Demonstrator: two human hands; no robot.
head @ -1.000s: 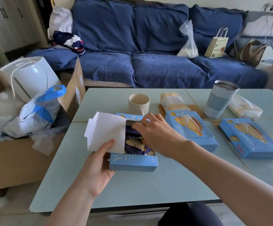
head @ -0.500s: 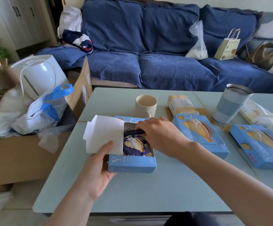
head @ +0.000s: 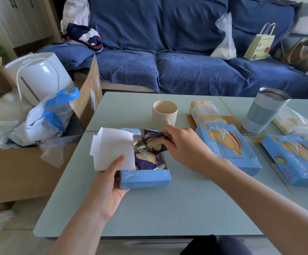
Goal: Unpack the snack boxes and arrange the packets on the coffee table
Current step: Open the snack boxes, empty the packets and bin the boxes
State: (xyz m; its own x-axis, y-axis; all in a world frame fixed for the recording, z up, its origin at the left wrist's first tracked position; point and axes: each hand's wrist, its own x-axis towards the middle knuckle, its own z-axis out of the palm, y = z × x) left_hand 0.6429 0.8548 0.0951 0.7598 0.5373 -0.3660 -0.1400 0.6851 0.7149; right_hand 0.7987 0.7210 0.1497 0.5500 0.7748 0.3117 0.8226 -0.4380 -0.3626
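Observation:
An opened blue snack box (head: pixel 144 179) lies on the pale green coffee table (head: pixel 177 208). Its white lid flap (head: pixel 112 149) is folded back to the left. My left hand (head: pixel 110 183) grips the box's near left corner, thumb pressed on the flap. My right hand (head: pixel 182 148) pinches a dark purple snack packet (head: pixel 154 140) and holds it tilted just above the box's far end. More purple packets (head: pixel 146 159) lie inside. Two shut blue snack boxes sit to the right, one close by (head: pixel 228 146) and one at the frame's edge (head: pixel 296 159).
A cream mug (head: pixel 165 112), two tissue packs (head: pixel 203 111) (head: pixel 293 122) and a grey-blue tumbler (head: pixel 263 111) stand at the table's back. A cardboard box (head: pixel 86 96) with bags and a white appliance (head: pixel 39 74) sits left. A blue sofa (head: pixel 186 70) runs behind.
My right hand has pulled one purple packet up out of the box's far end. My left hand still holds the box and flap.

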